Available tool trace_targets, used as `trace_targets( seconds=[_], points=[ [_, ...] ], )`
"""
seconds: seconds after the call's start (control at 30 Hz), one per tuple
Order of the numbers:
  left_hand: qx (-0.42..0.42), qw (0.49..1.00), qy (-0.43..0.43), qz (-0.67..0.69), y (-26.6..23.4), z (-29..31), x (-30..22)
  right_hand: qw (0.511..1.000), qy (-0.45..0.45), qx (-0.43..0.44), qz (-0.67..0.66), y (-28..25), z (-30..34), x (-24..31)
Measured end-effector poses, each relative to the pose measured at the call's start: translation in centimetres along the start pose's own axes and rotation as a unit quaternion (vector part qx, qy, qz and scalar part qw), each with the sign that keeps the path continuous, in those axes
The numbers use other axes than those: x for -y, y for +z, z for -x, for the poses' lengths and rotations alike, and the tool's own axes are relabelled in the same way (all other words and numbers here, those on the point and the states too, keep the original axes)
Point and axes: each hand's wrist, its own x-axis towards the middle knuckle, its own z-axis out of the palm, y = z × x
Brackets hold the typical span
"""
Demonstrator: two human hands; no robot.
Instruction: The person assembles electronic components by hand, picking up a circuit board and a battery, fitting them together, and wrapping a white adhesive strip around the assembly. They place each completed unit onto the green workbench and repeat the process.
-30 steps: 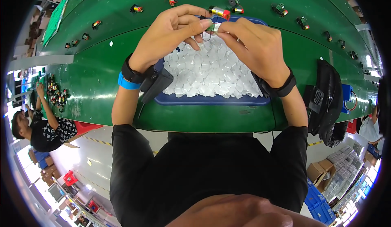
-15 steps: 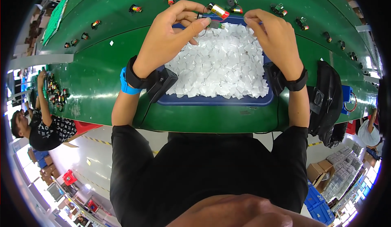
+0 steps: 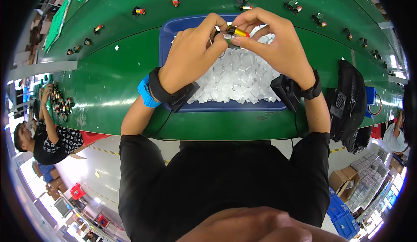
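Above the tray, both hands meet at a small yellow cylindrical battery (image 3: 238, 32) with a red end and a small green circuit board (image 3: 235, 43) beside it. My left hand (image 3: 191, 53) pinches the dark end of this wired battery assembly; part of it is hidden by the fingers. From the other side, my right hand (image 3: 278, 40) closes its thumb and fingers on the battery's red end and the board. Below them lies a blue tray (image 3: 226, 107) heaped with small white square pieces (image 3: 234, 77).
Similar battery assemblies (image 3: 175, 0) are spaced along the far side of the green table (image 3: 108, 77). A black bag (image 3: 347, 98) and a blue box (image 3: 371, 102) stand at the right. At the left, a co-worker (image 3: 43, 138) sits beside a pile of assemblies (image 3: 61, 103).
My right hand has moved left and taken hold of the battery assembly. The left hand has come slightly nearer and right, and the battery has moved down toward the tray.
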Motion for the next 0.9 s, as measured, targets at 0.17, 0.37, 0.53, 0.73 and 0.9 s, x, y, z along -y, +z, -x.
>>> trace_targets(
  seconds=[0.17,0.37,0.53,0.73,0.9],
  points=[
    [0.094,0.954,-0.106,0.265,-0.6,-0.5,1.1,0.996,-0.079,0.000,0.046,-0.2,-0.1,0.0],
    [0.220,0.676,-0.185,0.678,-2.3,-1.4,2.9,0.962,-0.226,0.008,0.154,-0.2,0.0,1.0],
    [0.146,0.765,-0.162,0.606,-1.8,-1.3,1.6,0.962,-0.225,-0.052,0.148,0.1,0.1,1.0],
    [0.119,0.900,-0.110,0.404,-1.7,-1.0,0.1,0.960,-0.223,-0.101,0.138,-0.1,-0.2,0.9],
    [0.098,0.907,-0.098,0.398,-1.1,-0.4,0.3,0.946,-0.223,-0.128,0.195,0.5,0.2,0.9]
  ],
)
